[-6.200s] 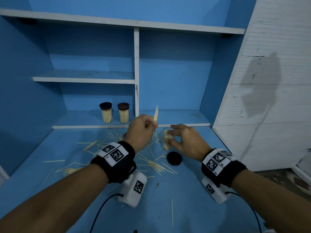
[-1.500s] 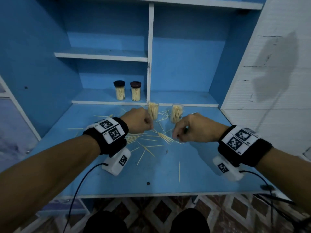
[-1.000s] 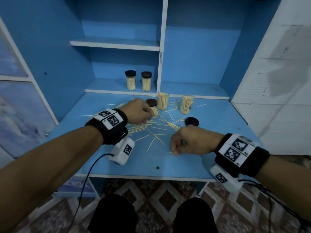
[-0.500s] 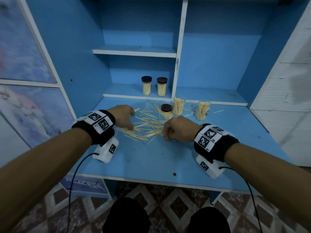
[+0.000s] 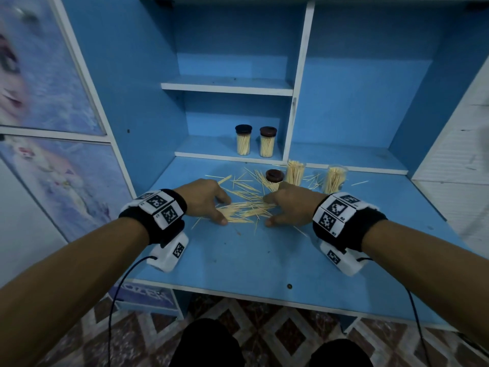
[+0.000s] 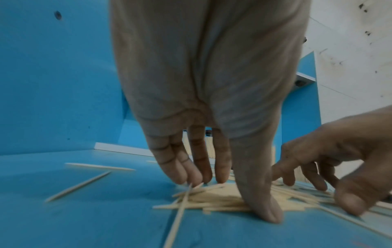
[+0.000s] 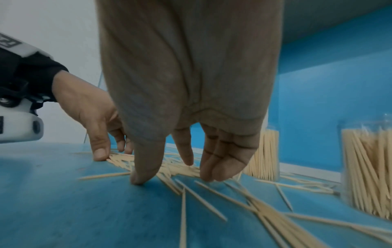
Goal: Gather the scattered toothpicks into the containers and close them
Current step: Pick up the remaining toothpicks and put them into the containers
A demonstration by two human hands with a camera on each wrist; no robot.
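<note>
Head view — my left hand and right hand both spread, gripping nothing, bracket toothpick pile — sticks' long axis runs hand to hand, equally near.

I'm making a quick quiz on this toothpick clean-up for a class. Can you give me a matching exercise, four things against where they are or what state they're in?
Things:
1. two capped jars
2. two uncapped jars
3. toothpick pile
4. loose dark lid

Places or states:
A. on the desk between the left hand and right hand
B. on the low shelf at the back
C. standing open on the desk, filled with toothpicks
D. on the desk just left of the open jars

Pairs: 1-B, 2-C, 3-A, 4-D
</note>
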